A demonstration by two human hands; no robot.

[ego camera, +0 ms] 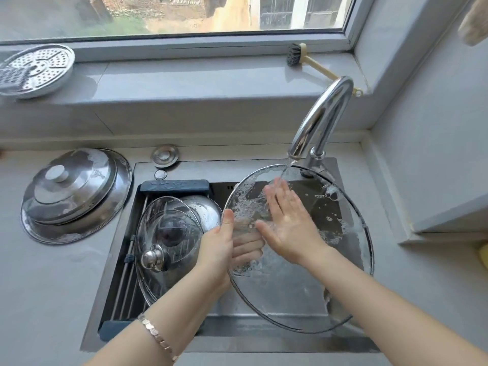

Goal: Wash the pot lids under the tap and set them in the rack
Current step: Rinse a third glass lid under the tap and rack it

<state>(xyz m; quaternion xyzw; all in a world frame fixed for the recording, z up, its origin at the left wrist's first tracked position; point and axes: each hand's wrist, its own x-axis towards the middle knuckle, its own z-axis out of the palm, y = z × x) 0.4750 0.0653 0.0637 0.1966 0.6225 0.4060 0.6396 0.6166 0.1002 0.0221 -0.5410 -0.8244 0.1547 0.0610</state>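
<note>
now rinsing: left hand [219,241] grips large soapy glass lid [280,299], right hand [287,223] fingers [282,198] flat, rubbing; suds [237,199] must clear before racking.

The grey bench [52,286] carries stacked steel lids [75,194] left of the sink [264,338], and a small round steel cap [165,156] just behind it.

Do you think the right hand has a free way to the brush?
Probably yes: the right hand lies flat on the lid, holding nothing; only the tap stands before the brush.
</note>
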